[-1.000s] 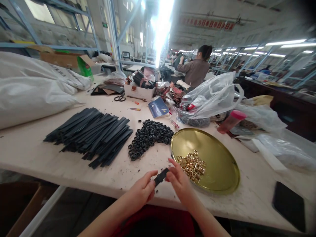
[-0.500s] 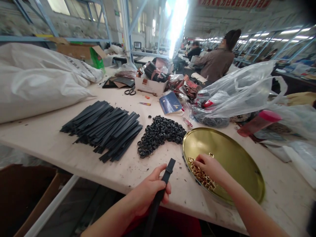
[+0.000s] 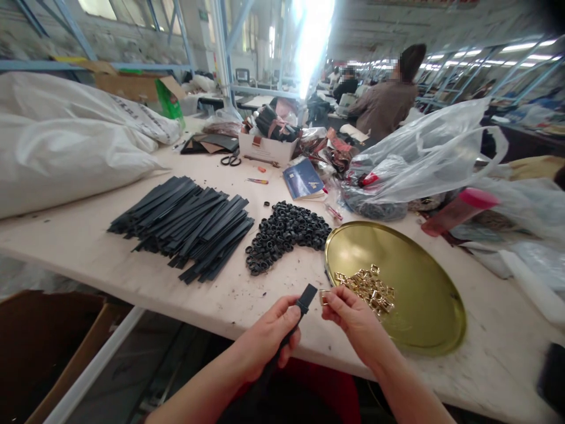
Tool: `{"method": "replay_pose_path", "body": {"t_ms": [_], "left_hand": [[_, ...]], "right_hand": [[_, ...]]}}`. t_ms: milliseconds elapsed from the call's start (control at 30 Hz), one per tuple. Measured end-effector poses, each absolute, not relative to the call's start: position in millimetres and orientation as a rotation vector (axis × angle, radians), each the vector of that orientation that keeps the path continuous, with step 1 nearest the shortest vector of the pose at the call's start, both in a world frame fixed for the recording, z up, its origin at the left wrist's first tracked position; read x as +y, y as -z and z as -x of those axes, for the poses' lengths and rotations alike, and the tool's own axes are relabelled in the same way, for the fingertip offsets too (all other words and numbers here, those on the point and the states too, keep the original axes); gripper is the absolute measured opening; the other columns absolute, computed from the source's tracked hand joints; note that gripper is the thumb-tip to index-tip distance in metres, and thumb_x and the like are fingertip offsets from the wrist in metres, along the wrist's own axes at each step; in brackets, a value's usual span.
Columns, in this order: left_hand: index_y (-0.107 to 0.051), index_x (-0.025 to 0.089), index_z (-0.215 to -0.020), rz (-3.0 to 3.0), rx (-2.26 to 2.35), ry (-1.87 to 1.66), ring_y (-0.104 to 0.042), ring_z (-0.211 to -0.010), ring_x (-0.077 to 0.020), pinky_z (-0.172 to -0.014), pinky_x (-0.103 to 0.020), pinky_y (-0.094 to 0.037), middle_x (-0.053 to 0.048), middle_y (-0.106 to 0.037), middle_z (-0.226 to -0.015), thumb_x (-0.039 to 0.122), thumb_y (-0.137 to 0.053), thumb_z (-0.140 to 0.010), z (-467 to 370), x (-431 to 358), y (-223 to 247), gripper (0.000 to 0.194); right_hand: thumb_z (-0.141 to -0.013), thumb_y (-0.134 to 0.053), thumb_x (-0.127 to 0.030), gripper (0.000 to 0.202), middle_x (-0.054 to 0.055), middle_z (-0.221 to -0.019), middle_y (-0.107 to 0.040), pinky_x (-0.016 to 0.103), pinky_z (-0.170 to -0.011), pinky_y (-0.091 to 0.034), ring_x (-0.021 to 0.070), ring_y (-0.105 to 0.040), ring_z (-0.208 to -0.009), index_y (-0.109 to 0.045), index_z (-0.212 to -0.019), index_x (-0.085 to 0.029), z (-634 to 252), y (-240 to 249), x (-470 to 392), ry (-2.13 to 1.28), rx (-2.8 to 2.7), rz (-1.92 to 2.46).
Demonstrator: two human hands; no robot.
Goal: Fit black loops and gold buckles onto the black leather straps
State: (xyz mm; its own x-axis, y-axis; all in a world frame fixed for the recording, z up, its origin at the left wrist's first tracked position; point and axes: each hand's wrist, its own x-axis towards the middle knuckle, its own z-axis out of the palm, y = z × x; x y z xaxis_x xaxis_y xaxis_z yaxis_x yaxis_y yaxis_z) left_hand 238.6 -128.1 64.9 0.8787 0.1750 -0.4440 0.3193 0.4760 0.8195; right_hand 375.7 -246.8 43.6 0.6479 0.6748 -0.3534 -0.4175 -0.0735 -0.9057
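Your left hand (image 3: 274, 334) grasps a flat black strap (image 3: 309, 293), its end jutting out ahead, while your right hand (image 3: 353, 317) pinches a small rectangular gold metal buckle (image 3: 323, 291) near that end, a round shiny gold tray (image 3: 426, 300) just beyond.

strap (image 3: 308, 295): black | buckle (image 3: 323, 297): gold | loops (image 3: 289, 229): black | tray (image 3: 426, 294): gold | booklet (image 3: 303, 178): blue

A blue booklet (image 3: 303, 178) lies near black-handled scissors (image 3: 230, 159).
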Motion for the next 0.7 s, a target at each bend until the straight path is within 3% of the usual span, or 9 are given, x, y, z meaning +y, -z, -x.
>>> {"method": "replay_pose_path", "body": {"t_ms": [100, 233, 400, 567, 700], "left_hand": [[-0.049, 0.015, -0.098, -1.265, 0.535, 0.001, -0.028, -0.032, -0.0039, -0.034, -0.015, -0.019, 0.01, -0.036, -0.041, 0.05, -0.041, -0.081, -237.5, -128.9, -61.1, 0.039], [-0.051, 0.015, -0.083, -1.374, 0.584, -0.046, -0.025, -0.031, -0.004, -0.034, -0.016, -0.018, 0.012, -0.03, -0.038, 0.034, -0.042, -0.081, -238.0, -131.8, -58.0, 0.021], [-0.051, 0.014, -0.093, -1.356, 0.596, -0.067, -0.023, -0.03, -0.004, -0.035, -0.016, -0.018, 0.013, -0.028, -0.038, 0.021, -0.039, -0.077, -236.3, -136.2, -58.2, 0.021], [-0.048, 0.016, -0.086, -1.4, 0.595, -0.097, -0.025, -0.032, -0.0046, -0.036, -0.017, -0.018, 0.012, -0.029, -0.039, 0.033, -0.044, -0.08, -236.4, -136.2, -58.3, 0.018], [-0.047, 0.017, -0.082, -1.436, 0.548, -0.123, -0.025, -0.035, -0.0056, -0.038, -0.018, -0.02, 0.011, -0.03, -0.043, 0.043, -0.04, -0.082, -236.2, -136.1, -52.8, 0.027]], "right_hand": [[-0.059, -0.077, -0.03, 0.025, -0.003, -0.067, -0.058, 0.023, -0.063, -0.049, 0.0081, -0.054, -0.059, -0.059, -0.069, -0.016, -357.6, -43.2, -241.0, -1.004, -0.064, 1.167], [-0.058, -0.076, -0.023, 0.022, -0.003, -0.069, -0.06, 0.021, -0.064, -0.05, 0.0072, -0.056, -0.06, -0.06, -0.071, -0.016, -348.2, -41.5, -240.4, -1.009, 0.017, 1.066], [-0.057, -0.076, -0.022, 0.024, -0.005, -0.065, -0.058, 0.021, -0.061, -0.049, 0.0065, -0.054, -0.055, -0.056, -0.068, -0.017, -340.0, -42.2, -239.5, -0.964, 0.044, 1.068], [-0.062, -0.071, -0.031, 0.024, -0.004, -0.063, -0.057, 0.024, -0.06, -0.046, 0.0092, -0.053, -0.056, -0.053, -0.071, -0.018, -329.8, -39.3, -234.3, -0.808, -0.21, 1.29], [-0.069, -0.065, -0.035, 0.021, -0.002, -0.062, -0.057, 0.025, -0.058, -0.042, 0.0126, -0.052, -0.059, -0.056, -0.073, -0.017, -330.5, -33.1, -231.8, -0.554, -0.502, 1.536]]}}
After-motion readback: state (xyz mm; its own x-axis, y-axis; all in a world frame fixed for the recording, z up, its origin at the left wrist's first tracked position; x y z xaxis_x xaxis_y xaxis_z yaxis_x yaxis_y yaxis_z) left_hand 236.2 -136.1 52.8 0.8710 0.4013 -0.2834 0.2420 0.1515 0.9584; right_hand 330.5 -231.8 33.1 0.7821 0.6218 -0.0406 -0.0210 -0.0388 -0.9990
